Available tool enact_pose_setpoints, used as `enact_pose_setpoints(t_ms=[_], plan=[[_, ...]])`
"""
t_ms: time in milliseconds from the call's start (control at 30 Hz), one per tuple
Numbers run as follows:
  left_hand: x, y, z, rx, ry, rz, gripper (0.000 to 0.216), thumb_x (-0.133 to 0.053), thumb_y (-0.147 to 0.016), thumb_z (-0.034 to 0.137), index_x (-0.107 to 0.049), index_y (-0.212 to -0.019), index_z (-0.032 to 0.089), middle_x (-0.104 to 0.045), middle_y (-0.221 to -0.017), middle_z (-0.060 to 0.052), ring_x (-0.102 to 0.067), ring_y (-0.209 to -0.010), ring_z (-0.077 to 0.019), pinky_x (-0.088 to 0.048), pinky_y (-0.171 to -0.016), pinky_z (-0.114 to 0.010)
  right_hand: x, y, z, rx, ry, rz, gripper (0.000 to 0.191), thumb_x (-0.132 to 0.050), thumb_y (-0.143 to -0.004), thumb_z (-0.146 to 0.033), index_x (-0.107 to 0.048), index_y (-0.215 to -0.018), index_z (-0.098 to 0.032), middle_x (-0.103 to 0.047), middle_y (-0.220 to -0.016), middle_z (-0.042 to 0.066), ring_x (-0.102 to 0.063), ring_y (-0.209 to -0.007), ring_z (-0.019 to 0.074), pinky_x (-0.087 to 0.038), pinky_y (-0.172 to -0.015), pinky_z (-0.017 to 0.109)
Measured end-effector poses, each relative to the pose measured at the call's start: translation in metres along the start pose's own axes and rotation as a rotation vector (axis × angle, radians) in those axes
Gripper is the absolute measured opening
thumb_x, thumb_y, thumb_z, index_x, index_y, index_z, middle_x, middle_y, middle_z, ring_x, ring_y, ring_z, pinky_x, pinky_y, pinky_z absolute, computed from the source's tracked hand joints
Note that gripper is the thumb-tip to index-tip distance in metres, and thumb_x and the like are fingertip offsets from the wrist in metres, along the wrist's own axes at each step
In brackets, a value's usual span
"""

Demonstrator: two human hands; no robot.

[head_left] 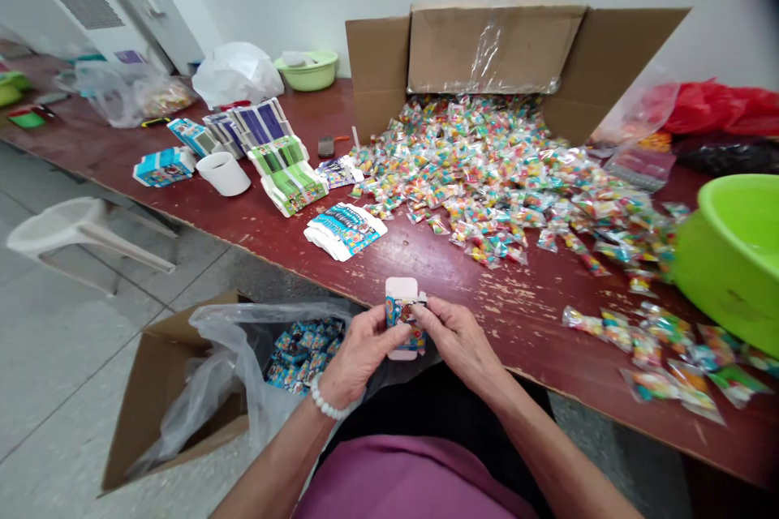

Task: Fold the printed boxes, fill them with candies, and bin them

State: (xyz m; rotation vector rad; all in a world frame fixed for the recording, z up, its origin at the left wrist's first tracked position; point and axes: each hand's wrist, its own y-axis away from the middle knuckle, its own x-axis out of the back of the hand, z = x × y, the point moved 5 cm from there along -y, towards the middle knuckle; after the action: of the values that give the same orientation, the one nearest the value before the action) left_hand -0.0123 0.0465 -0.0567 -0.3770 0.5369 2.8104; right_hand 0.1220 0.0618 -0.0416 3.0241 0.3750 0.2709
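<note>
Between my two hands is a small blue printed candy box (402,311), with its pale flaps standing out at the top and bottom. My left hand (363,350) grips its left side, thumb across the front. On the right side, my right hand (455,334) pinches the box, its thumb also on the printed face. Just beyond lies a fanned stack of flat blue cartons (346,230) on the red table (419,259). A large heap of wrapped candies (480,170) spreads behind, spilling from an open cardboard box (496,49).
Down to the left, a plastic-lined carton (152,389) holds many small blue boxes (304,357). A green basin (724,259) stands at the right, near loose candy packets (663,340). Bundled green cartons (289,174), a white paper roll (223,173) and a white stool (73,231) are leftward.
</note>
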Motion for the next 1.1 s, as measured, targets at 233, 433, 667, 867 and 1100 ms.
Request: enact_pose_setpoints(t_ms=[233,433,667,867,1100], plan=[[-0.001,0.011,0.005,-0.178,0.124,0.211,0.074,-0.078,-0.077,0.025,-0.033,-0.135,0.027,-0.072,-0.100,-0.004,-0.070,-0.079,-0.0183,-0.059,-0.071,-0.032,-0.006,0.002,0.011,0.007,-0.379,0.126,0.057,-0.068,-0.085,-0.040,-0.044,-0.134,-0.026,-0.070,-0.104,0.005,-0.067,-0.090,0.0202,-0.054,-0.076,0.032],[0.000,0.012,0.002,-0.163,0.085,0.138,0.048,-0.075,-0.079,0.027,-0.050,-0.119,0.023,-0.071,-0.097,-0.004,-0.067,-0.075,-0.0150,-0.057,-0.067,-0.027,-0.003,-0.001,0.013,0.025,-0.347,0.118,0.025,-0.071,-0.083,-0.041,-0.067,-0.097,-0.020,-0.068,-0.086,0.001,-0.060,-0.078,0.0145,-0.048,-0.071,0.026],[0.001,0.009,0.001,-0.128,0.006,0.057,0.023,-0.068,-0.085,0.032,-0.058,-0.101,0.019,-0.068,-0.087,-0.002,-0.062,-0.075,-0.0127,-0.050,-0.066,-0.022,0.009,-0.012,0.019,-0.203,-0.488,0.010,0.036,-0.088,-0.061,-0.041,-0.067,-0.076,-0.016,-0.064,-0.068,-0.002,-0.056,-0.061,0.0105,-0.045,-0.060,0.024],[-0.005,0.014,-0.008,-0.079,0.140,0.125,0.065,-0.078,-0.077,0.035,-0.040,-0.128,0.027,-0.066,-0.085,0.002,-0.064,-0.073,-0.0139,-0.051,-0.068,-0.025,0.016,-0.005,0.012,-0.098,-0.301,-0.076,0.028,-0.082,-0.072,-0.041,-0.073,-0.085,-0.017,-0.072,-0.081,0.005,-0.064,-0.073,0.0171,-0.051,-0.067,0.029],[-0.024,0.010,-0.038,0.240,0.392,-0.130,0.067,-0.052,-0.084,0.069,-0.049,-0.130,0.020,-0.066,-0.076,-0.004,-0.063,-0.050,-0.0160,-0.052,-0.050,-0.030,0.015,0.013,0.013,0.039,0.027,-0.092,0.027,-0.064,-0.089,-0.046,-0.073,-0.087,-0.021,-0.067,-0.071,0.003,-0.059,-0.062,0.0165,-0.049,-0.058,0.028]])
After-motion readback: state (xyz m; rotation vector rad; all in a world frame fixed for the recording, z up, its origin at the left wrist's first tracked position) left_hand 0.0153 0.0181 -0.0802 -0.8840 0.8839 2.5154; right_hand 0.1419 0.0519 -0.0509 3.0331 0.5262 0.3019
